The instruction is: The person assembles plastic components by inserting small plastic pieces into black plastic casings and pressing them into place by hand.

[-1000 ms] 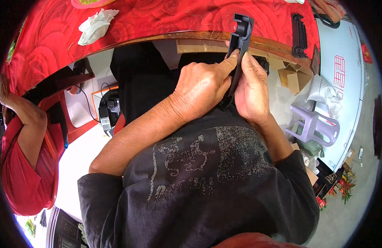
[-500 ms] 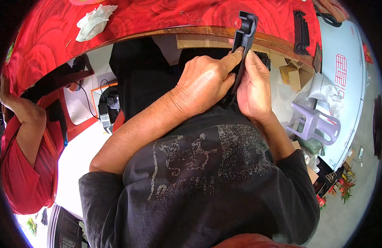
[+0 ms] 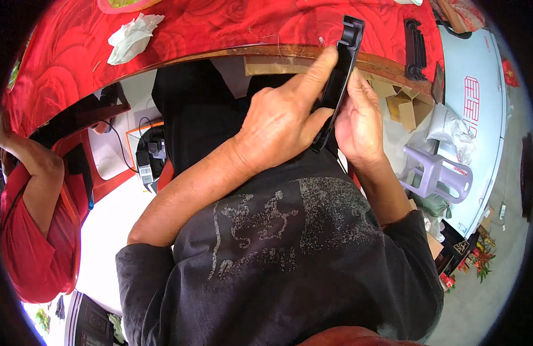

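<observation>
A long black plastic channel-shaped part (image 3: 348, 55), with hollow sides and a notched far end, stands tilted in front of my chest near the table edge. My left hand (image 3: 286, 118) grips its left side, index finger stretched along the rim and thumb pressed lower down. On the opposite side my right hand (image 3: 361, 124) holds it, the fingers partly hidden behind the part. Another long black plastic piece (image 3: 416, 51) lies on the red patterned tablecloth (image 3: 214, 26) to the right.
A crumpled white tissue (image 3: 133, 39) and the rim of a pink bowl (image 3: 128, 8) are on the table. To the right are a lilac plastic stool (image 3: 436, 176), an open cardboard box (image 3: 413, 109) and a pale blue panel (image 3: 471, 115). Another person's arm (image 3: 33, 155) is at the left.
The black part has shifted slightly right and turned. My left index finger has slid up and straightened along its rim; the right hand has moved slightly right with it.
</observation>
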`<state>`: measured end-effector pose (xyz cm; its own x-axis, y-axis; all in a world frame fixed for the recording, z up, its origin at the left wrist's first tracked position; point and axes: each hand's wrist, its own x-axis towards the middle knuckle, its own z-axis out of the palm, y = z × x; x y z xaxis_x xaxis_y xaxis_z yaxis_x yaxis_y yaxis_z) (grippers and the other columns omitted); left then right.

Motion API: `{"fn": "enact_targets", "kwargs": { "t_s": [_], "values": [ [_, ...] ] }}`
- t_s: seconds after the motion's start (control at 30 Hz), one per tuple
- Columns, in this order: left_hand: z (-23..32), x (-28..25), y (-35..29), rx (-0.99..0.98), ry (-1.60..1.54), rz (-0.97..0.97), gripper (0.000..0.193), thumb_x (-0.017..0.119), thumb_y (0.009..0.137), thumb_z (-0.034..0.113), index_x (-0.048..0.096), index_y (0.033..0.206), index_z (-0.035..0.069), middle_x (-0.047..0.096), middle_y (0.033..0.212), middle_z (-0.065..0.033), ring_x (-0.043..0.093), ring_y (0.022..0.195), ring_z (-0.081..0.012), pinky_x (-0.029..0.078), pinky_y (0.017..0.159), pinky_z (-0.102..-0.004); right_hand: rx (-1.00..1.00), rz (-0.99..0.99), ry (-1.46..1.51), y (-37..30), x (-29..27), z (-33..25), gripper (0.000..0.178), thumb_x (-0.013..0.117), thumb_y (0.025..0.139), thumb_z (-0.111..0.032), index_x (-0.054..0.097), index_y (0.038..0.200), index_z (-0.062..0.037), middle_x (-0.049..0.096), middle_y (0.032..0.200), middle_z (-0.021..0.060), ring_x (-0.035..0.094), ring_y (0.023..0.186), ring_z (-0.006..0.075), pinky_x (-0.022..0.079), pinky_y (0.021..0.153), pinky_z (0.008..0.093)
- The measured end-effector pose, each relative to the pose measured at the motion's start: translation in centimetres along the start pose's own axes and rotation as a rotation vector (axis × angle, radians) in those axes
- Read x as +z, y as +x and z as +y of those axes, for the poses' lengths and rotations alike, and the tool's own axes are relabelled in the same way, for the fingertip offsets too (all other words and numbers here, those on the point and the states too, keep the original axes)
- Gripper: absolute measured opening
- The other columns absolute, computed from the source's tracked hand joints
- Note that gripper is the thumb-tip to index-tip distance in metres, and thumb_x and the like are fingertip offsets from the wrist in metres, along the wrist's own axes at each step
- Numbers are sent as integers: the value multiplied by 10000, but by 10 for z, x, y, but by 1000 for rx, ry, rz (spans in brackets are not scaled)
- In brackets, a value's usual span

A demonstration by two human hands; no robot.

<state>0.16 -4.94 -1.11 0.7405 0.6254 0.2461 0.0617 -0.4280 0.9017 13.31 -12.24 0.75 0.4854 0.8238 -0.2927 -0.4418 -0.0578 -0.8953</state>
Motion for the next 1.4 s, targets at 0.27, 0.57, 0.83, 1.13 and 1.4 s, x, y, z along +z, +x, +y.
{"fn": "enact_targets", "kwargs": {
  "t_s": [0.27,0.57,0.83,1.13,1.4],
  "values": [
    [-4,10,-2,-271,-340,76,386,716,807,152,592,1124,-30,641,890,-169,651,726,-254,532,676,-346,-47,-40,39,8,-6,-1,383,429,1041,-275,525,1273,15,611,1144,78,578,985,155,463,936,322],
    [-2,12,12,-298,-214,101,213,686,823,173,654,860,-34,622,687,-225,655,670,-376,513,600,-417,-90,-2,83,4,-4,3,332,442,1039,-252,542,1231,0,606,1186,69,564,1078,153,430,978,322],
    [-3,10,13,-195,-142,133,220,687,822,191,653,794,-24,589,631,-229,630,641,-402,501,565,-439,-73,-23,75,2,-4,3,372,426,1043,-262,517,1284,6,588,1252,85,566,1095,179,423,1002,345],
    [-4,11,11,-152,-162,165,179,664,837,150,644,928,-3,628,706,-206,647,671,-385,524,602,-441,-89,-15,91,3,-1,3,366,422,1043,-246,513,1288,11,589,1241,96,570,1094,192,426,1001,352],
    [2,-3,12,73,140,146,493,682,759,48,571,1235,116,584,1055,-128,662,847,-307,547,702,-405,-51,108,94,4,7,0,318,432,1043,-269,565,1168,-9,622,1094,56,577,1018,151,445,953,322]
  ]
}}
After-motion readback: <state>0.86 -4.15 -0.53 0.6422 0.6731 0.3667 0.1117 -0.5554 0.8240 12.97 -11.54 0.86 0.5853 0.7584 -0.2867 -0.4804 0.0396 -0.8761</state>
